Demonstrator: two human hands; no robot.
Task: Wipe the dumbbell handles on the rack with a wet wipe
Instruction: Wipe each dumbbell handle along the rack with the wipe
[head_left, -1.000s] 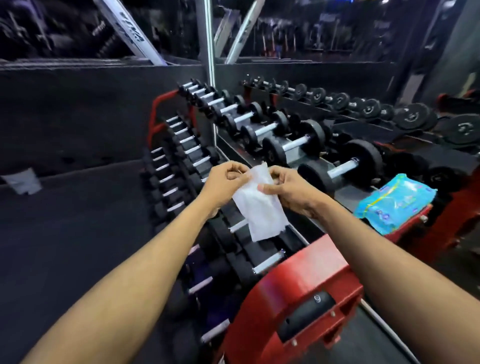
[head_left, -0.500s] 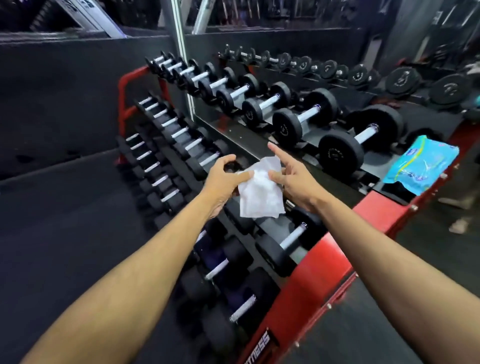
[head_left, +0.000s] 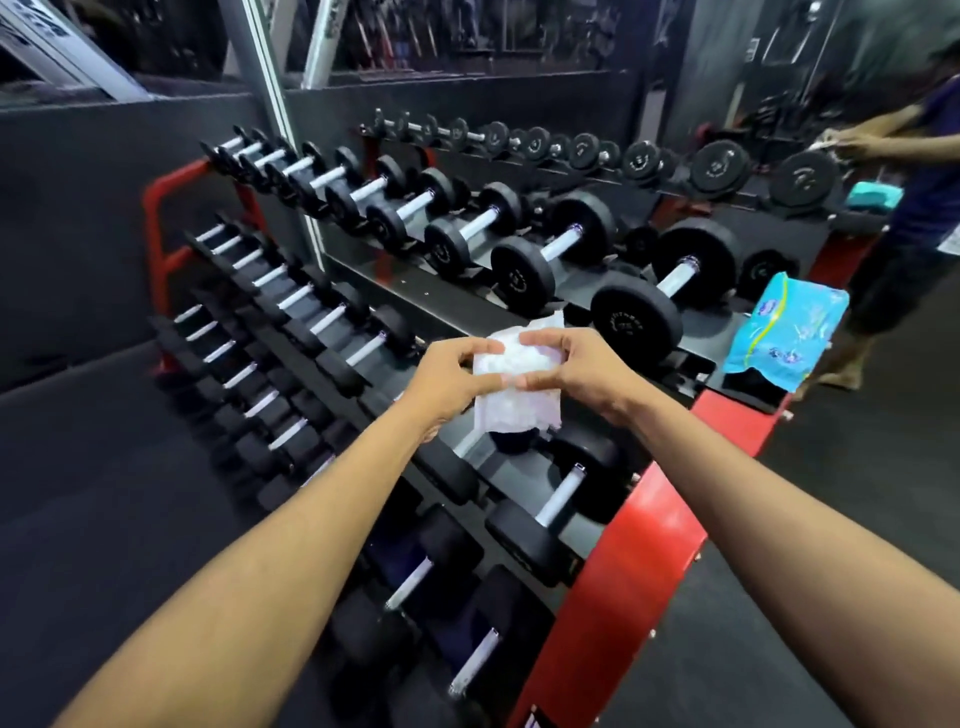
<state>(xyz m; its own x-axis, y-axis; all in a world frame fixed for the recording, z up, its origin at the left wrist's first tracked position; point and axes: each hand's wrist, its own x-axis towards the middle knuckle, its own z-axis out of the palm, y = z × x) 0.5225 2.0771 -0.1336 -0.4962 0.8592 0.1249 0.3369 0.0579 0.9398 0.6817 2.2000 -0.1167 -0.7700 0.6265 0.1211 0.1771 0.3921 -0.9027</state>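
Two hands are held out over the rack (head_left: 613, 582), and a white wet wipe (head_left: 514, 395) is pinched between them, folded up into a rough rectangle. The left hand (head_left: 449, 376) has it caught at the left edge by thumb and curled fingers (head_left: 475, 347), while the right hand (head_left: 576, 371) is clamped on the right edge the same way, fingers (head_left: 540, 339) arched over the top and thumb pressed in from the near side. The wipe's long axis runs roughly up and down in the view, with the lower end hanging loose below the hands, just above a dumbbell (head_left: 561, 493) on the middle tier. That dumbbell's chrome handle (head_left: 560, 496) is angled from near-left to far-right, same as pretty much every handle on the rack. Three tiers of black dumbbells are lined up on the red frame, getting smaller toward the far left end. A blue wipes pack (head_left: 782, 332) is left lying on the top tier to the right, just beside the biggest dumbbell (head_left: 665, 291). Everything behind the top row is doubled in a wall mirror (head_left: 519, 62), person's reflection included at the far right.
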